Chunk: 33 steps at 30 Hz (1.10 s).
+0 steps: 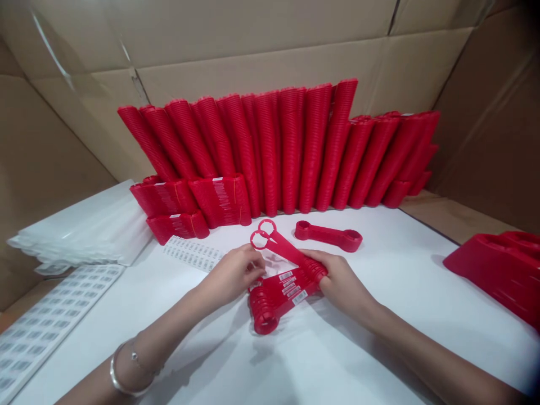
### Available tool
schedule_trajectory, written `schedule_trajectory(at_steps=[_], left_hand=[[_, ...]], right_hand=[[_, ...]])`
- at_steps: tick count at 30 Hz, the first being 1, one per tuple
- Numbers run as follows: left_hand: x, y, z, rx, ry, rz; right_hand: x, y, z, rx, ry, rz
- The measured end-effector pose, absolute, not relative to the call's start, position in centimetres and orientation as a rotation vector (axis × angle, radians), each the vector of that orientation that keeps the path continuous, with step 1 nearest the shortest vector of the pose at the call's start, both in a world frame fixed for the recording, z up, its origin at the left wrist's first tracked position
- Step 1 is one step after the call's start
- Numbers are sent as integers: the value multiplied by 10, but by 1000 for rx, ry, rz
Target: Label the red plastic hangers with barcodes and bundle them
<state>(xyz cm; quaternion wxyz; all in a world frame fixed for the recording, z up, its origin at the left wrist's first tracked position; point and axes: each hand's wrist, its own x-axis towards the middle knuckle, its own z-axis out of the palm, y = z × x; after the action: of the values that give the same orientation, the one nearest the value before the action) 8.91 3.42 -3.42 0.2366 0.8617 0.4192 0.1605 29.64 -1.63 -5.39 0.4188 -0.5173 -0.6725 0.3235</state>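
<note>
A fanned bundle of flat red plastic pieces point(278, 292) with small white barcode labels lies on the white table point(379, 337) in front of me. My right hand point(341, 281) grips one end of the bundle, fingers wrapped over it. My left hand point(236, 273) is pinched at the other side of the bundle, beside a red piece with two ring ends point(270, 239) that sticks up and away from the fan. One more red piece point(328, 235) lies alone just beyond.
Tall stacks of the same red pieces point(287, 152) lean against the cardboard wall at the back, with labelled bundles point(194, 202) on the left. Barcode sticker sheets point(46, 326), point(194, 253) and clear plastic bags point(84, 230) lie left. More red parts point(502, 270) sit right.
</note>
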Motion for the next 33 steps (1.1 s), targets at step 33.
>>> schedule_trajectory(at_steps=[33], left_hand=[[128,10,-35,1737,1117,1092]], right_hand=[[291,-30,-41,-1356,-1698,686]])
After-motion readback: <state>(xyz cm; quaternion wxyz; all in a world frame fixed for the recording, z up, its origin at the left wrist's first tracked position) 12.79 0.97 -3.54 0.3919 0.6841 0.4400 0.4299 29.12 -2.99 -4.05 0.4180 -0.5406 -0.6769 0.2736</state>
